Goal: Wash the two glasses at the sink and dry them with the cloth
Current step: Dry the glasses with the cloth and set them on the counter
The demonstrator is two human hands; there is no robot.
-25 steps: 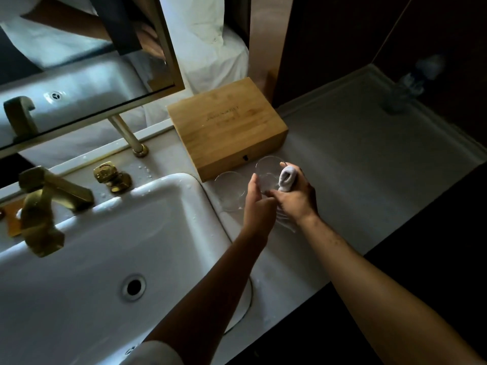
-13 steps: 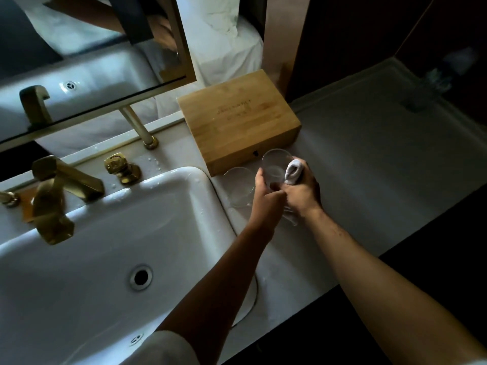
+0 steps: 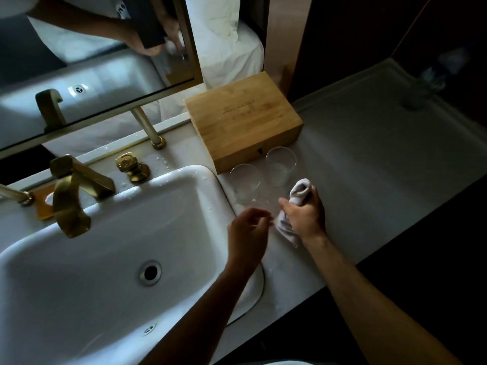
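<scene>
Two clear glasses stand upright on the counter in front of the wooden box: the left glass (image 3: 245, 181) near the basin's corner, the right glass (image 3: 280, 164) just beside it. My right hand (image 3: 305, 217) grips a bunched pale grey cloth (image 3: 300, 192), below and clear of the right glass; a tail of cloth hangs under the fist. My left hand (image 3: 249, 229) hovers over the basin's right rim with fingers loosely curled, holding nothing, a little short of the left glass.
The white basin (image 3: 200, 180) fills the left, with a brass tap (image 3: 71, 196) and knob (image 3: 129, 164) behind it. A bamboo box (image 3: 242, 122) stands behind the glasses. A mirror (image 3: 92, 48) hangs above. The pale counter (image 3: 382, 159) runs right to a blurred bottle (image 3: 432, 77).
Both hands have drawn back from the right glass, which now stands on the counter by itself. My left hand let go of it; my right hand came away with the cloth.
</scene>
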